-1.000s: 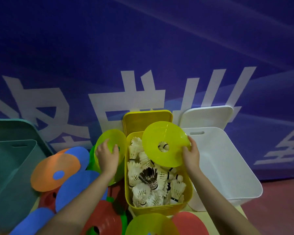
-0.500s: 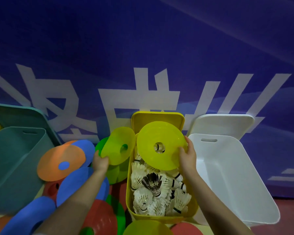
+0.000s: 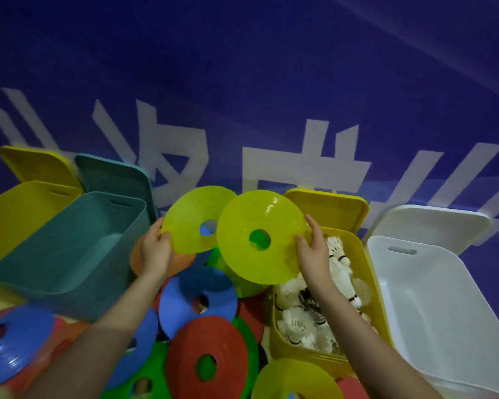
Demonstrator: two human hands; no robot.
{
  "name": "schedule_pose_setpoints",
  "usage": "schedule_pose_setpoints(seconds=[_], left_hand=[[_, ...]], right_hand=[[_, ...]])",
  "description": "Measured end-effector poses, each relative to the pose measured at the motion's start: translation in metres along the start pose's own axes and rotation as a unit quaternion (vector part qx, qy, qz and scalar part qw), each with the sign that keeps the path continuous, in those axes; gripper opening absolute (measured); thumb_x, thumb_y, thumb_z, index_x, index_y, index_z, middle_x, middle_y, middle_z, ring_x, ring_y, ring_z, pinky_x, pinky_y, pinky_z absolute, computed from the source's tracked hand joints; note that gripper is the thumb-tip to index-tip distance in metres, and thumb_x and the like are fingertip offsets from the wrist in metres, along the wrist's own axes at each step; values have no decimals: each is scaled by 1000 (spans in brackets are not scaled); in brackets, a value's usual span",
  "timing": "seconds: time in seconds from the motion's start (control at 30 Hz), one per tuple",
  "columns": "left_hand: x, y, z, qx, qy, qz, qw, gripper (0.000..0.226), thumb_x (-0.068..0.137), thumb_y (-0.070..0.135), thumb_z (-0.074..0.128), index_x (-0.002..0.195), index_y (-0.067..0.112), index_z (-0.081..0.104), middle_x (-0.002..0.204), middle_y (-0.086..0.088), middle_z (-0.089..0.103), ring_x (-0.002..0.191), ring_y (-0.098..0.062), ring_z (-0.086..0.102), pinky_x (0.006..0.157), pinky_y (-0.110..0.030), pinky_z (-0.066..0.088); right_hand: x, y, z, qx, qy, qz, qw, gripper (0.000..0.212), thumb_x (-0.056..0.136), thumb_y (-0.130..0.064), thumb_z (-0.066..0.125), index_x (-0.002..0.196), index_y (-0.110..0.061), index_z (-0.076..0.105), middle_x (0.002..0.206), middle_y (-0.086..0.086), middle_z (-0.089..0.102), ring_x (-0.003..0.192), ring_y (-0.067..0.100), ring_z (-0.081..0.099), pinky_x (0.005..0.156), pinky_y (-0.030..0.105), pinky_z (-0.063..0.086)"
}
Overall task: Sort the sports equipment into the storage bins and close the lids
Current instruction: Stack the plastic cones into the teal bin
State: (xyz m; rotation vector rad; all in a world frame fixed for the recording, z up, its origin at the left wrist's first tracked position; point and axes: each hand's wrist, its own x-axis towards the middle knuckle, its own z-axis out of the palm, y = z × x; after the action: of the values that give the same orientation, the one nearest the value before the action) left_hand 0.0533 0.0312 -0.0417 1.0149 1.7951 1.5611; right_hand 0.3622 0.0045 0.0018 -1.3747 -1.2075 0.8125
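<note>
Two yellow disc cones held up, one in each hand, above the heap of cones

The right hand (image 3: pixel 314 254) pinches the rim of the nearer yellow cone (image 3: pixel 260 236), thumb on its face and fingers behind, holding it tilted just left of the yellow bin (image 3: pixel 369 286); the left hand (image 3: pixel 155 249) grips the edge of the second yellow cone (image 3: pixel 192 218), whose right side sits behind the first. Below them blue, red, orange and green cones (image 3: pixel 198 298) lie piled. The yellow bin, lid (image 3: pixel 326 208) leaning open behind it, is full of white shuttlecocks (image 3: pixel 339 256). Right of it, touching, stands a white bin (image 3: pixel 432 306) holding nothing visible, lid up. Left of the pile, well apart from the yellow bin, a teal bin (image 3: pixel 69 249) shows a bare floor, with another yellow bin (image 3: pixel 15 214) beyond it
</note>
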Motion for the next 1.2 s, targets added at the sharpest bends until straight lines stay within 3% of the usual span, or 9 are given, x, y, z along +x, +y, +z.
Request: schedule_pose_setpoints(seconds=[0.07,0.17,0.3,0.4,0.53,0.7,0.93,1.1,1.2], left_hand=[[18,2,-36,-26,15,6,1000,42,90,-1,42,129,10,54,118,-5,61,96,-12,63,79,-17,48],[49,6,-96,-24,27,16,999,44,93,-4,40,135,6,47,130,-14,56,117,-27,55,99,-36,43],[93,-4,-171,-2,32,21,999,44,96,-3,38,139,6,42,131,-16,54,117,-27,53,93,-32,41],[128,-25,-218,46,25,29,998,43,95,2,43,138,11,44,124,-17,58,110,-30,57,88,-37,44],[165,-60,-256,155,-39,38,986,48,92,2,45,140,11,42,126,-18,58,112,-36,55,92,-44,44],[197,-91,-272,230,-97,47,967,53,91,-2,46,143,8,38,133,-20,53,115,-38,53,94,-44,43],[222,-133,-263,291,-216,36,931,43,90,2,52,132,8,49,118,-18,63,107,-36,58,88,-42,47],[245,-161,-245,284,-264,9,922,45,92,8,50,137,11,45,126,-15,59,115,-33,56,95,-42,46],[258,-157,-241,367,-321,11,873,38,90,9,50,128,8,50,126,-19,56,115,-34,54,98,-40,44]], right_hand=[[-8,-7,34,-3,-20,5,1000,48,96,-5,46,140,-22,41,127,-7,48,113,8,46,90,24,39],[-20,-12,85,-24,-30,15,999,50,94,-2,46,140,-18,41,134,0,49,116,10,45,93,24,38],[-36,-20,156,-30,-16,37,999,50,91,-1,46,139,-17,43,129,6,55,109,18,53,93,33,44],[-45,-27,208,-38,19,62,997,52,90,1,45,139,-16,44,121,10,59,94,19,54,82,30,43],[-56,-30,265,-52,41,74,995,52,88,0,44,137,-18,44,121,16,61,90,24,55,79,34,45],[-67,-36,314,-73,56,99,991,55,87,1,42,138,-18,43,120,17,60,87,25,53,72,33,41],[-78,-44,362,-97,51,101,989,52,90,2,41,140,-14,41,111,13,59,83,21,49,76,35,42],[-64,-44,386,-119,45,81,989,52,94,-3,39,143,-17,35,110,14,59,94,37,58,79,43,48],[-45,-46,405,-162,21,59,985,55,92,-3,39,144,-18,32,103,10,59,80,31,57,68,37,44]])
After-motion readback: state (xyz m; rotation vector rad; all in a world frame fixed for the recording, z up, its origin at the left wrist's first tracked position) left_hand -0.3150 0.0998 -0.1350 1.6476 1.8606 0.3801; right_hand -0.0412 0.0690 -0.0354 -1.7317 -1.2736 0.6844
